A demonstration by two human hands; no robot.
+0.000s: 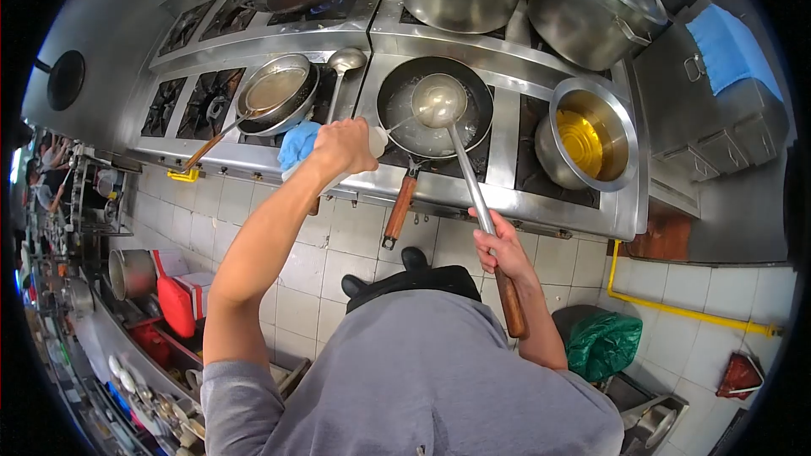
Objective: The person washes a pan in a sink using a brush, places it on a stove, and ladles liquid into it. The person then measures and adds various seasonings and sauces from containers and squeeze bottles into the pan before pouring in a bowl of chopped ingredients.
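The left hand (346,147) has its grip curled round a white bottle (378,142), and the tip points at the round bowl of a long ladle (470,174). The right hand (500,247) has its grip wrapped round the ladle's long handle, above the wooden end. The ladle's bowl, with shiny liquid in it, is over a dark pan (394,107) on the stove (505,139). I can't tell if they touch. A blue cloth (297,145) is near the left hand. A silver pot (551,150) with yellow liquid (581,145) sits to the right.
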